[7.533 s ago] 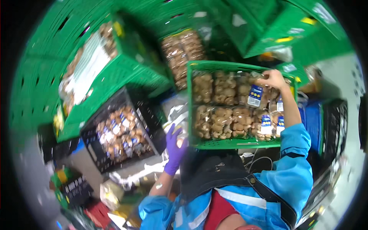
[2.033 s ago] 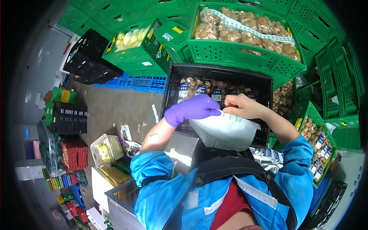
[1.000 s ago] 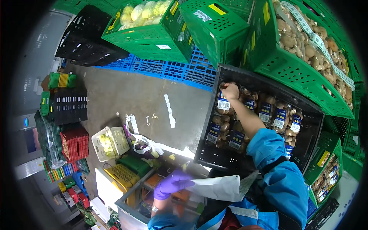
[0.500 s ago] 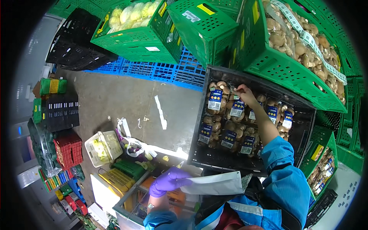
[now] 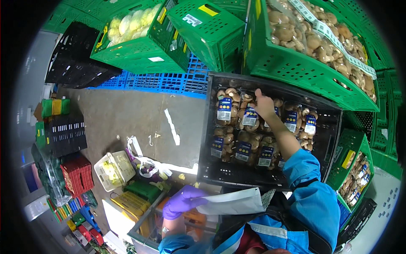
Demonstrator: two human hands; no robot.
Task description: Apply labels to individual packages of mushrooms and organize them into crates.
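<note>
My left hand (image 5: 184, 202), in a purple glove, is closed on the near end of a folded white label strip (image 5: 232, 202). A pale green printed part of the strip shows at its right end. My bare right hand (image 5: 264, 106) reaches into a black crate (image 5: 270, 183) and rests at the upper edge of a mushroom pack (image 5: 249, 117) with a blue-and-white label. One digit points up and away from the others, and nothing shows in the hand; its underside is hidden. Several like packs sit in two rows; the corner pack (image 5: 224, 111) bears a small pale sticker near its top.
A green crate of loose mushrooms (image 5: 313, 70) stands behind the black crate. Another green crate (image 5: 344, 192) with packs is at the right. Cabbages fill a green crate (image 5: 127, 59) at far left. On the floor are a cream basket (image 5: 101, 175) and a paper strip (image 5: 171, 127).
The view has shifted, so the crates sit further left. My right hand has changed from bent fingers at the pack's top to one digit stretched out. My left hand keeps the strip.
</note>
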